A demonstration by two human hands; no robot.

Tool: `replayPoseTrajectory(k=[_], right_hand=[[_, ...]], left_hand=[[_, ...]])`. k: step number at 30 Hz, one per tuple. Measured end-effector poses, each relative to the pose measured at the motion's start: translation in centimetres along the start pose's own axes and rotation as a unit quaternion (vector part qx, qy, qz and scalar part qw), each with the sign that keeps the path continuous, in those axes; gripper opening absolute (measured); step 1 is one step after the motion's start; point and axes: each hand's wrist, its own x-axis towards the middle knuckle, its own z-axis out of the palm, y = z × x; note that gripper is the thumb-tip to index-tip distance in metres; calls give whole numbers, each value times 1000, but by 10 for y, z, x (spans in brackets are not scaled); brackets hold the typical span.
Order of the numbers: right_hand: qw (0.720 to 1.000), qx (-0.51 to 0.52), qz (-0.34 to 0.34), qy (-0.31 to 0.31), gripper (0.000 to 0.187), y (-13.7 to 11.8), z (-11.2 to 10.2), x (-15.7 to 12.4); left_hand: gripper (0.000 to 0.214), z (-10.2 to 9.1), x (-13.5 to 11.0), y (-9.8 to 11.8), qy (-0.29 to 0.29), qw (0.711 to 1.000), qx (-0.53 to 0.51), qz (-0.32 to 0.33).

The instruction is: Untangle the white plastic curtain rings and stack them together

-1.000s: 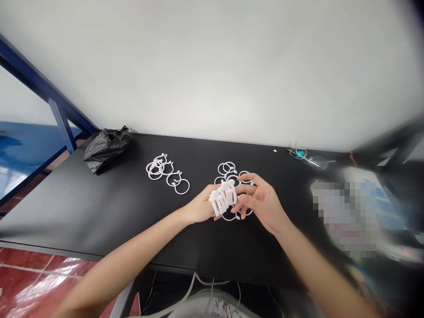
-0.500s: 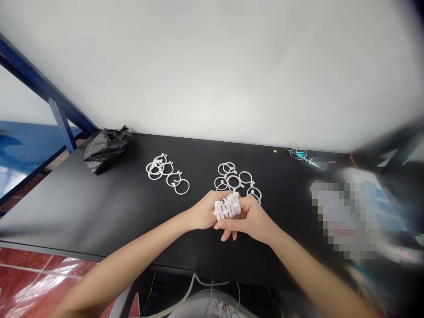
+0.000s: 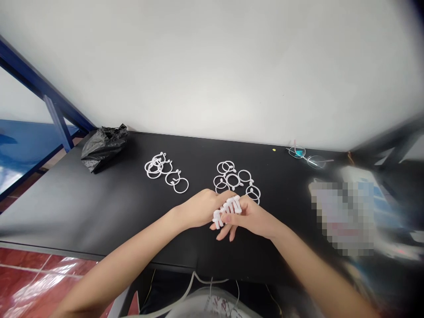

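Both hands meet over the near middle of the black table [image 3: 99, 212]. My left hand [image 3: 198, 209] is closed around a stack of white plastic rings [image 3: 228, 209], which stick out past its fingers. My right hand [image 3: 249, 218] presses against the same stack from the right, its thumb on the rings and its fingers curled under them. Just beyond the hands lies a group of several loose white rings [image 3: 236, 179]. A second group of white rings [image 3: 164, 171] lies further left.
A crumpled black plastic bag [image 3: 102, 145] sits at the table's far left corner. A pair of glasses [image 3: 306, 157] lies by the wall at the far right. A blurred patch [image 3: 342, 216] covers something on the right. A blue metal frame [image 3: 53, 106] rises at the left.
My right hand came back from the loose rings to the stack and closed on it. Both hands with the stack sank a little toward me.
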Motion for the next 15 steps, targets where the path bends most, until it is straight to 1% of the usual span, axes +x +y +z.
replayPoseTrajectory(k=[2, 3, 5, 7, 10, 12, 15], right_hand=[[999, 3, -40, 5, 31, -3, -4, -2], [999, 4, -53, 10, 31, -4, -6, -3], [999, 1, -52, 15, 34, -5, -8, -4], [999, -1, -29, 16, 44, -4, -6, -2], [999, -5, -6, 47, 56, 2, 1, 2], [997, -13, -11, 70, 56, 6, 4, 5], [996, -28, -47, 77, 53, 7, 2, 5]], left_hand=[[10, -4, -1, -1, 20, 999, -36, -6], [9, -6, -1, -1, 30, 998, -48, -9], [10, -7, -2, 0, 35, 998, -49, -9], [7, -4, -1, 0, 26, 1000, -14, -2], [11, 1, 1, 0, 25, 998, 61, 13], [9, 2, 1, -2, 29, 995, 89, 18], [6, 0, 1, -7, 42, 993, 106, 14]])
